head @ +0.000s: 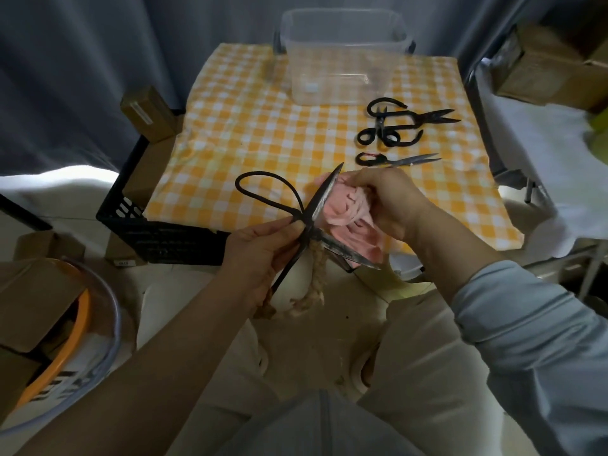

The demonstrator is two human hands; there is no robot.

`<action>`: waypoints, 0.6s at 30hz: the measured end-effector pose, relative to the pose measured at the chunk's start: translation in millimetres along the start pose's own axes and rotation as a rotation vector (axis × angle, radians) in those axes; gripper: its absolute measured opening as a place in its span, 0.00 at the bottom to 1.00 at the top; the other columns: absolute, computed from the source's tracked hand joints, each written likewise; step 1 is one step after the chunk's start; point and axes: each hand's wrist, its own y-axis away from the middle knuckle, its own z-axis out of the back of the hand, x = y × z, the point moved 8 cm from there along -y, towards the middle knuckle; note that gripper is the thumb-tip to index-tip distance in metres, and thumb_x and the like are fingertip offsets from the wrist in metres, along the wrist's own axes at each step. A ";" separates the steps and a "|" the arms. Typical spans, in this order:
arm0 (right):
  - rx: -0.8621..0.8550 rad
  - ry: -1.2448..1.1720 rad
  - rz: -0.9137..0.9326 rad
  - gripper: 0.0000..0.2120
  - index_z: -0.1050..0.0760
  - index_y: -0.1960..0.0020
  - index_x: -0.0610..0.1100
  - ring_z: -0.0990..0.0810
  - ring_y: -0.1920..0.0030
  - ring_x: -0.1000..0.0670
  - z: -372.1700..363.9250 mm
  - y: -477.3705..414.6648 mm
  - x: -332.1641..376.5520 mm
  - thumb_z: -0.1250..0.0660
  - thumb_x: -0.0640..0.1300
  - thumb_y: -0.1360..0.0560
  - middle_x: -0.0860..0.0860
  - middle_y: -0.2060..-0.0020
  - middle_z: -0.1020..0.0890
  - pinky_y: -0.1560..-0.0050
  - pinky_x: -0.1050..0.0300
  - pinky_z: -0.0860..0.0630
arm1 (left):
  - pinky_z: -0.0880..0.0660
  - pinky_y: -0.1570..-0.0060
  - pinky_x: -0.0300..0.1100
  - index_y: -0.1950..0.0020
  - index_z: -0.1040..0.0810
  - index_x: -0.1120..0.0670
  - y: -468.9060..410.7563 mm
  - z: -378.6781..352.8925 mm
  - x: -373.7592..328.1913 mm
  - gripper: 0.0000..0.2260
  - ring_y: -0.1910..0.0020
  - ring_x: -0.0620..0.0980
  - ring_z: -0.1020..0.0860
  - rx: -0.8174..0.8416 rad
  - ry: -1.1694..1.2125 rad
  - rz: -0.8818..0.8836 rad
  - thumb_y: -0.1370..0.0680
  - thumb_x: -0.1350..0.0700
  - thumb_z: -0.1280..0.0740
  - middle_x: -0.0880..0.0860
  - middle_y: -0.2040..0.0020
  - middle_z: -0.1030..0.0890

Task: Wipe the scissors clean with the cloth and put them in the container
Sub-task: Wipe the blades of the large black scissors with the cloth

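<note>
My left hand [260, 248] grips a large black pair of scissors [306, 215] near the pivot, blades spread wide, over the table's near edge. One handle loop points up and left; the other is wrapped in braided cord and hangs below my hand. My right hand [385, 202] holds a pink cloth [342, 212] bunched between the two blades, against the upper blade. A clear plastic container [342, 57] stands at the far side of the table. Several more black scissors [394, 126] lie to its right front, with a slimmer pair [398, 159] nearer me.
A yellow and white checked cloth [250, 133] covers the table. A black crate [158, 232] with cardboard boxes sits at the left. Boxes and an orange-rimmed bin [65, 353] are on the floor at lower left. A white surface with boxes [543, 67] is at the right.
</note>
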 end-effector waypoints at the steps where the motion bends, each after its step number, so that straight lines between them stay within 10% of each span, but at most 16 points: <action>1: 0.097 -0.115 -0.030 0.19 0.29 0.40 0.25 0.21 0.47 0.38 -7.0 2.5 -1.3 0.41 0.34 0.28 0.32 0.45 0.22 0.39 0.45 0.26 | 0.20 0.56 0.42 0.56 0.18 0.60 0.3 -0.5 -0.5 0.04 0.66 0.47 0.17 0.001 -0.001 -0.002 0.29 0.66 0.31 0.54 0.63 0.15; 5: 0.275 -0.220 -0.005 0.20 0.30 0.37 0.29 0.21 0.48 0.44 -16.5 9.9 0.5 0.46 0.27 0.27 0.37 0.48 0.21 0.40 0.55 0.25 | 0.19 0.61 0.40 0.57 0.18 0.59 1.7 0.5 -0.6 0.05 0.67 0.47 0.17 -0.005 -0.008 -0.008 0.28 0.67 0.31 0.53 0.65 0.15; 18: 0.090 -0.404 0.082 0.14 0.29 0.39 0.27 0.18 0.64 0.50 -24.5 9.9 -2.4 0.40 0.31 0.23 0.40 0.56 0.19 0.61 0.57 0.18 | 0.20 0.64 0.35 0.57 0.18 0.60 1.6 -5.1 4.6 0.05 0.66 0.46 0.17 0.034 -0.034 -0.018 0.28 0.68 0.32 0.53 0.64 0.15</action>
